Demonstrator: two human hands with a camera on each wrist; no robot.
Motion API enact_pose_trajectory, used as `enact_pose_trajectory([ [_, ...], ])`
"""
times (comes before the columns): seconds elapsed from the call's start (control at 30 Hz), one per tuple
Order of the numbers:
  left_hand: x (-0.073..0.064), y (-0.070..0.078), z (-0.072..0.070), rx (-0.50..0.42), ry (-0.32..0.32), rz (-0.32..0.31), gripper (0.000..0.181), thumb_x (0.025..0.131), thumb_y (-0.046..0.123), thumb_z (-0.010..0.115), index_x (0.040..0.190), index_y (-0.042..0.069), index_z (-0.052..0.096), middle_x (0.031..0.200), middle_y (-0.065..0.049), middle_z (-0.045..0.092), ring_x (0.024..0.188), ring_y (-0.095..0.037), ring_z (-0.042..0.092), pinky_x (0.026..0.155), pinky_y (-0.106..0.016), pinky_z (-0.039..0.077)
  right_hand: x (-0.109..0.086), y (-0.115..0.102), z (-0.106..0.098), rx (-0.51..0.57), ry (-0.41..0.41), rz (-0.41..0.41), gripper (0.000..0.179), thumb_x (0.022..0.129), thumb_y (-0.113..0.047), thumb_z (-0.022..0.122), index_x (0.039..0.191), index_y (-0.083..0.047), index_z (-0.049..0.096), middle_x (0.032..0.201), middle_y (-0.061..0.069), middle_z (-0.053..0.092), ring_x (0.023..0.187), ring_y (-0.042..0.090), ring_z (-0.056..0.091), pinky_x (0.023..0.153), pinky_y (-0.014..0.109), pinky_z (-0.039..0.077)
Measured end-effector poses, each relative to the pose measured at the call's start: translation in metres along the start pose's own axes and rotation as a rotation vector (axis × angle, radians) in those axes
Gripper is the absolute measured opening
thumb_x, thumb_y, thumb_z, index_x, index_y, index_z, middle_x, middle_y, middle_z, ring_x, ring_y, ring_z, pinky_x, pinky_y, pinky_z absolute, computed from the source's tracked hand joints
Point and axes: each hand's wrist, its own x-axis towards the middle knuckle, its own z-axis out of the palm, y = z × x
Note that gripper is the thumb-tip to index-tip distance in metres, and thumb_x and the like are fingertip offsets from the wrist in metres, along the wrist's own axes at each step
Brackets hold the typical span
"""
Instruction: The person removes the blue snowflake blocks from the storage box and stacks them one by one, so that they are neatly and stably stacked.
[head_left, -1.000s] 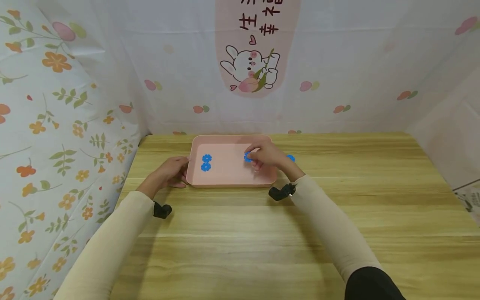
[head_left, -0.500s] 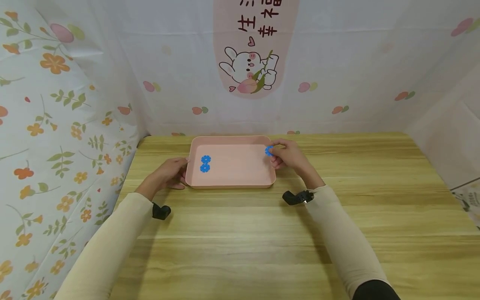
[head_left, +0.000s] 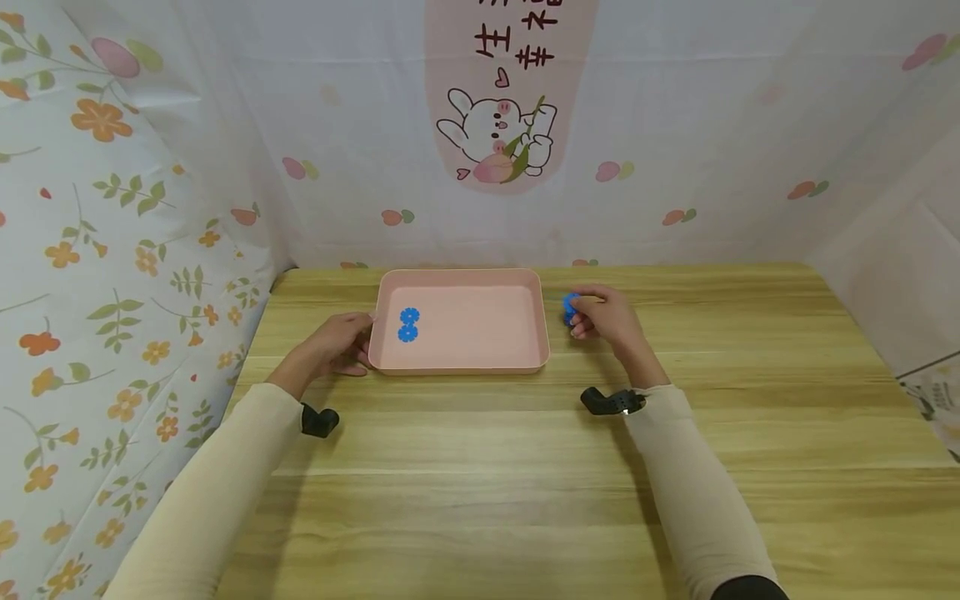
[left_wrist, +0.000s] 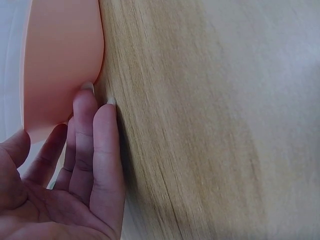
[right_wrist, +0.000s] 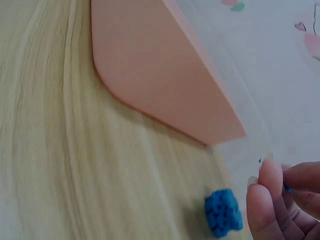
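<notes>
Between thumb and fingers, my right hand (head_left: 609, 318) pinches a blue notched disc (head_left: 571, 302) to the right of the pink tray. Only slivers of this disc show in the right wrist view. Just below it, a blue stack (right_wrist: 223, 213) of notched pieces stands on the table, partly hidden by my fingers in the head view. My left hand (head_left: 339, 343) rests against the left end of the tray (head_left: 480, 329); its fingertips (left_wrist: 85, 92) touch the outer wall and the thumb is at the rim. Two blue notched discs (head_left: 408, 325) lie edge to edge inside the tray's left part.
The wooden table (head_left: 480, 467) runs toward me and to the right. A patterned white cloth (head_left: 345, 125) hangs close behind it and along the left side. Black wrist cameras (head_left: 615, 402) are on both wrists.
My right hand has moved right from over the tray, past its right rim, carrying the blue disc to the stack. The left hand stays at the tray's left end.
</notes>
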Motion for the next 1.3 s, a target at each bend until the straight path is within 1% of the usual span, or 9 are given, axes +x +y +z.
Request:
enact_pose_trajectory([
  [0.1, 0.001, 0.000, 0.000, -0.002, 0.000, -0.003, 0.048, 0.104, 0.046, 0.035, 0.123, 0.005, 0.050, 0.085, -0.005, 0.057, 0.071, -0.015, 0.063, 0.068, -0.036, 0.059, 0.000, 0.005, -0.004, -0.007, 0.012, 0.025, 0.042, 0.100, -0.018, 0.056, 0.137, 0.000, 0.051, 0.068, 0.003, 0.064, 0.052, 0.010, 0.063, 0.061, 0.033, 0.059],
  [0.33, 0.003, -0.001, -0.001, 0.002, 0.004, -0.008, 0.050, 0.104, 0.047, 0.034, 0.127, 0.005, 0.049, 0.087, -0.006, 0.056, 0.072, -0.016, 0.062, 0.069, -0.036, 0.059, 0.000, 0.013, -0.007, -0.005, 0.000, 0.074, 0.039, 0.100, -0.017, 0.055, 0.135, 0.000, 0.053, 0.065, 0.002, 0.063, 0.052, 0.009, 0.062, 0.057, 0.028, 0.058],
  [0.4, 0.003, -0.001, -0.001, 0.002, 0.002, -0.009, 0.050, 0.104, 0.047, 0.034, 0.127, 0.005, 0.049, 0.087, -0.006, 0.056, 0.072, -0.016, 0.062, 0.069, -0.037, 0.059, -0.002, 0.011, -0.007, -0.007, -0.004, 0.086, 0.039, 0.100, -0.016, 0.055, 0.135, 0.000, 0.053, 0.066, 0.002, 0.063, 0.052, 0.010, 0.063, 0.058, 0.029, 0.058],
  [0.6, 0.004, -0.002, -0.002, 0.006, 0.008, -0.018, 0.050, 0.105, 0.047, 0.033, 0.129, 0.006, 0.049, 0.088, -0.006, 0.056, 0.073, -0.017, 0.061, 0.070, -0.037, 0.059, 0.000, 0.014, -0.007, -0.033, -0.008, 0.095, 0.038, 0.100, -0.018, 0.055, 0.135, -0.002, 0.054, 0.068, 0.004, 0.064, 0.052, 0.012, 0.064, 0.059, 0.031, 0.059],
  [0.63, 0.004, -0.003, -0.001, 0.007, 0.010, -0.018, 0.050, 0.105, 0.047, 0.033, 0.128, 0.006, 0.049, 0.088, -0.006, 0.056, 0.073, -0.017, 0.061, 0.070, -0.037, 0.059, 0.003, 0.018, -0.007, -0.036, -0.005, 0.090, 0.038, 0.100, -0.019, 0.056, 0.134, -0.003, 0.055, 0.067, 0.004, 0.064, 0.052, 0.012, 0.064, 0.058, 0.031, 0.058],
  [0.9, 0.006, -0.003, -0.002, 0.004, 0.013, -0.013, 0.048, 0.105, 0.046, 0.033, 0.128, 0.007, 0.049, 0.087, -0.006, 0.057, 0.073, -0.017, 0.062, 0.069, -0.036, 0.059, 0.005, 0.021, -0.009, -0.059, -0.030, 0.097, 0.039, 0.101, -0.021, 0.054, 0.135, -0.003, 0.054, 0.066, 0.002, 0.062, 0.051, 0.010, 0.062, 0.057, 0.029, 0.058],
  [1.0, 0.007, -0.003, -0.002, 0.002, 0.014, -0.016, 0.047, 0.105, 0.046, 0.033, 0.127, 0.007, 0.050, 0.087, -0.006, 0.057, 0.072, -0.017, 0.062, 0.069, -0.036, 0.059, 0.004, 0.017, -0.013, -0.089, -0.038, 0.110, 0.041, 0.101, -0.025, 0.053, 0.137, -0.004, 0.052, 0.068, 0.003, 0.062, 0.052, 0.010, 0.061, 0.057, 0.029, 0.058],
  [1.1, 0.007, -0.003, -0.002, 0.007, 0.015, -0.014, 0.047, 0.105, 0.045, 0.033, 0.126, 0.007, 0.050, 0.087, -0.007, 0.056, 0.072, -0.017, 0.062, 0.068, -0.037, 0.059, 0.006, 0.009, -0.017, -0.128, -0.040, 0.110, 0.044, 0.102, -0.028, 0.051, 0.138, -0.003, 0.050, 0.069, 0.004, 0.062, 0.052, 0.011, 0.060, 0.058, 0.030, 0.057],
  [1.3, 0.006, -0.003, -0.001, 0.015, 0.014, -0.011, 0.048, 0.105, 0.046, 0.033, 0.127, 0.006, 0.050, 0.088, -0.006, 0.056, 0.072, -0.017, 0.061, 0.068, -0.036, 0.059, 0.019, -0.019, -0.018, -0.192, -0.049, 0.076, 0.045, 0.102, -0.028, 0.051, 0.140, -0.005, 0.050, 0.068, 0.005, 0.063, 0.050, 0.013, 0.060, 0.061, 0.036, 0.059],
])
